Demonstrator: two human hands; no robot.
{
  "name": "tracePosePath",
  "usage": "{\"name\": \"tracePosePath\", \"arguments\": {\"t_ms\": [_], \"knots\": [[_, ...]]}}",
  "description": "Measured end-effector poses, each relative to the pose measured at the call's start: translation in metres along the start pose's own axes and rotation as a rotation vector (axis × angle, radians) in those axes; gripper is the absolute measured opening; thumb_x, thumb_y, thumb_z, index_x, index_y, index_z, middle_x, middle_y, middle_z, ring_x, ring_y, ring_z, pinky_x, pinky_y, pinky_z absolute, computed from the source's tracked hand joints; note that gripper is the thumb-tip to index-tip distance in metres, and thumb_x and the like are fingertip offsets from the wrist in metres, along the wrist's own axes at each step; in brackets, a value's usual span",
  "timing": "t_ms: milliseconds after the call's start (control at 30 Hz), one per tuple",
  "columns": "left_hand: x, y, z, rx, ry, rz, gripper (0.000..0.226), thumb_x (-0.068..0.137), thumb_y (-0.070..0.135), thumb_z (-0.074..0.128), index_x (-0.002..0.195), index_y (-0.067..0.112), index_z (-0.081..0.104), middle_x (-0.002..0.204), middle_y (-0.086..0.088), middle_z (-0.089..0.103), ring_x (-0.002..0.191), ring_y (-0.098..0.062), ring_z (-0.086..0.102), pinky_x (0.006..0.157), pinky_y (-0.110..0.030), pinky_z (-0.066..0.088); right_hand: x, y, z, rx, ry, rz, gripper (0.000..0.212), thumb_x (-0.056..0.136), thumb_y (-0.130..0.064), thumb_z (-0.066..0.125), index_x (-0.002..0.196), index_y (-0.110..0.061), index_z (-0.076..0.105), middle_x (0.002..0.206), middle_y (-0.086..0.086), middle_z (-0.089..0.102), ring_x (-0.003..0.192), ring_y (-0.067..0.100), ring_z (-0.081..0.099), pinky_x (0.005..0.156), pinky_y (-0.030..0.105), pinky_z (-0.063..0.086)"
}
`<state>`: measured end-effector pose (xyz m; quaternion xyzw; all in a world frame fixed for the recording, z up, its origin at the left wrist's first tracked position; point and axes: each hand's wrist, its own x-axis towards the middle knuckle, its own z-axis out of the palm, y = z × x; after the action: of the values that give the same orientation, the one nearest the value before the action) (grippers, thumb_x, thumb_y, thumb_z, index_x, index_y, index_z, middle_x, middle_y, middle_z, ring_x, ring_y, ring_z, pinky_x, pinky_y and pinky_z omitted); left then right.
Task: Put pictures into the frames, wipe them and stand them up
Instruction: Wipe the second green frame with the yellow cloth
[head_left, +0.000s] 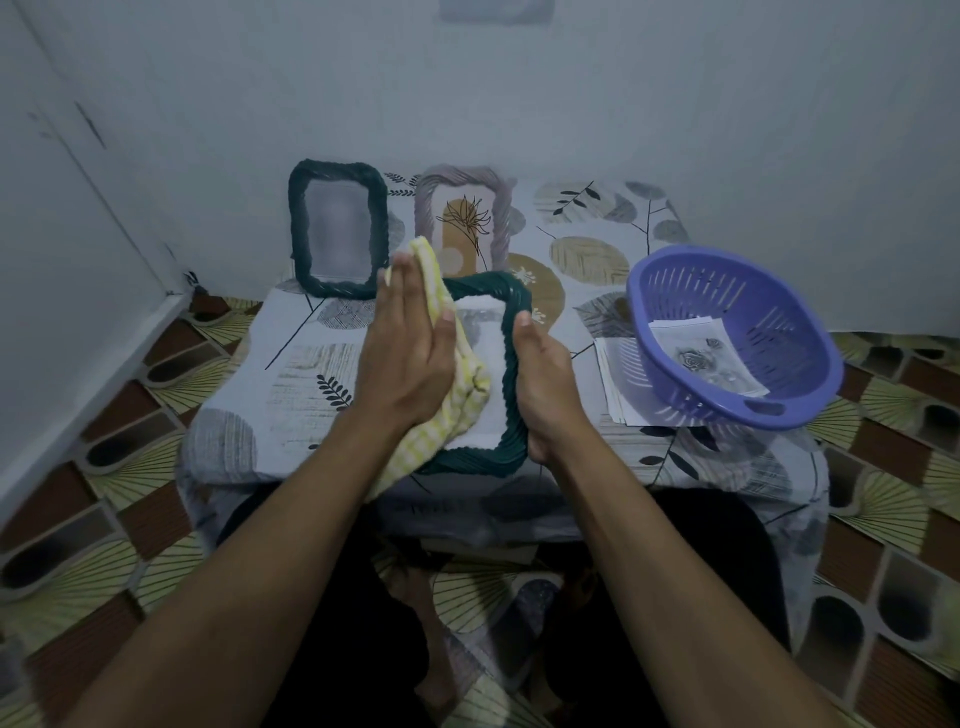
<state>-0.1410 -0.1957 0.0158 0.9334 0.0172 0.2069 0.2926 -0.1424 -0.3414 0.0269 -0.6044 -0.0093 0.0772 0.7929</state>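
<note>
1. Low table (291, 364), draped in a leaf-print cover. It carries every item below.
2. Purple slotted basket (779, 312), at the table's right and tilted. A printed rose picture (701, 358) lies inside, and it rests on loose sheets (618, 379).
3. Standing dark green frame (337, 228), at the back left. It is upright and filled, though its picture is blurred.
4. Standing mauve frame (462, 223), just beside item 3. It is upright and shows a flower print.
5. Held dark green frame (491, 364), at the table's middle front, raised and tilted toward the person. A pale picture appears to sit in it.
6. Yellow checked cloth (467, 395), draped over the left part of item 5.
7. Left hand (410, 353). Its fingers are straight and flat, pressing the cloth to the frame's face.
8. Right hand (545, 384), curled round the frame's right edge to steady it.

Step in hand, as judged: wiping the third frame.
The next move calls for finishing the wipe across the uncovered part, setting the cloth down, and standing this frame upright near items 3 and 4.
</note>
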Motion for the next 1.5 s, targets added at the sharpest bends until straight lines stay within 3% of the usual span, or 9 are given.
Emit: {"name": "tracePosePath", "arguments": {"t_ms": [267, 500, 633, 933, 1033, 1133, 1233, 1367, 1500], "knots": [[-0.062, -0.005, 0.021, 0.181, -0.262, 0.283, 0.074, 0.099, 0.054, 0.010, 0.157, 0.012, -0.010, 0.165, -0.003, -0.018, 0.150, -0.018, -0.024, 0.125, -0.041, -0.001, 0.018, -0.013, -0.026, 0.020, 0.121, 0.004, 0.042, 0.107, -0.040, 0.038, 0.104, -0.011, 0.068, 0.098, 0.014, 0.075, 0.095, 0.035, 0.071, 0.085, 0.047, 0.057], [-0.013, -0.015, 0.001, -0.010, -0.035, 0.062, 0.071, 0.102, 0.051, 0.018, 0.159, 0.011, 0.002, 0.167, -0.006, 0.000, 0.153, -0.017, -0.002, 0.124, -0.035, 0.002, 0.009, -0.007, -0.018, -0.087, -0.154, 0.106, 0.044, 0.105, -0.042, 0.045, 0.112, -0.006, 0.069, 0.104, 0.030, 0.069, 0.087, 0.033, 0.065, 0.078, 0.046, 0.053], [0.002, -0.017, -0.019, -0.016, -0.041, 0.121, 0.058, 0.100, 0.054, 0.022, 0.129, 0.012, 0.051, 0.120, -0.010, 0.057, 0.112, -0.028, 0.050, 0.092, -0.038, 0.037, 0.014, -0.016, -0.026, -0.121, -0.367, 0.221, 0.034, 0.106, -0.031, 0.044, 0.112, -0.009, 0.069, 0.106, 0.014, 0.075, 0.093, 0.027, 0.072, 0.083, 0.040, 0.060], [-0.011, -0.012, -0.016, -0.036, 0.135, -0.165, 0.049, 0.107, 0.043, 0.028, 0.083, 0.008, 0.054, 0.077, -0.007, 0.055, 0.077, -0.030, 0.053, 0.065, -0.036, 0.031, 0.022, -0.021, -0.039, -0.119, -0.355, 0.310, 0.036, 0.097, -0.040, 0.060, 0.105, -0.007, 0.071, 0.095, 0.014, 0.074, 0.081, 0.027, 0.070, 0.079, 0.038, 0.059], [-0.010, -0.014, -0.014, -0.093, 0.212, -0.369, 0.052, 0.108, 0.040, 0.027, 0.080, 0.005, 0.053, 0.082, -0.017, 0.058, 0.084, -0.034, 0.055, 0.069, -0.038, 0.034, 0.017, -0.019, -0.041, 0.113, -0.341, 0.322, 0.039, 0.091, -0.048, 0.061, 0.090, -0.012, 0.075, 0.089, 0.012, 0.072, 0.084, 0.029, 0.068, 0.084, 0.040, 0.052], [-0.007, -0.013, -0.012, -0.185, 0.305, -0.518, 0.056, 0.108, 0.039, 0.025, 0.096, -0.001, 0.062, 0.106, -0.027, 0.064, 0.101, -0.040, 0.058, 0.082, -0.042, 0.040, 0.009, -0.011, -0.033, 0.387, -0.315, 0.244, 0.062, 0.097, -0.054, 0.042, 0.124, -0.003, 0.065, 0.125, 0.023, 0.065, 0.119, 0.040, 0.060, 0.108, 0.052, 0.043], [-0.004, -0.006, -0.009, -0.275, 0.380, -0.593, 0.053, 0.108, 0.040, 0.025, 0.110, 0.001, 0.061, 0.116, -0.022, 0.064, 0.109, -0.038, 0.057, 0.081, -0.037, 0.036, 0.001, -0.003, -0.018, 0.450, -0.194, 0.162, 0.063, 0.100, -0.057, 0.034, 0.130, -0.008, 0.062, 0.132, 0.021, 0.062, 0.125, 0.039, 0.057, 0.110, 0.057, 0.040], [-0.008, 0.010, -0.003, -0.202, 0.309, -0.464, 0.050, 0.105, 0.043, 0.029, 0.138, 0.007, 0.042, 0.141, -0.017, 0.047, 0.129, -0.034, 0.043, 0.098, -0.039, 0.032, -0.006, -0.011, 0.000, 0.226, -0.008, 0.056, 0.074, 0.095, -0.063, 0.041, 0.140, -0.005, 0.051, 0.133, 0.017, 0.063, 0.123, 0.033, 0.061, 0.107, 0.057, 0.045], [-0.023, 0.020, 0.008, 0.061, 0.165, -0.211, 0.076, 0.098, 0.054, 0.011, 0.158, 0.008, 0.000, 0.166, -0.013, -0.001, 0.153, -0.030, 0.000, 0.123, -0.048, 0.000, -0.003, -0.012, 0.012, 0.093, 0.051, 0.054, 0.103, 0.073, -0.087, 0.052, 0.145, -0.013, 0.047, 0.145, 0.008, 0.055, 0.133, 0.026, 0.052, 0.111, 0.053, 0.042]]}}
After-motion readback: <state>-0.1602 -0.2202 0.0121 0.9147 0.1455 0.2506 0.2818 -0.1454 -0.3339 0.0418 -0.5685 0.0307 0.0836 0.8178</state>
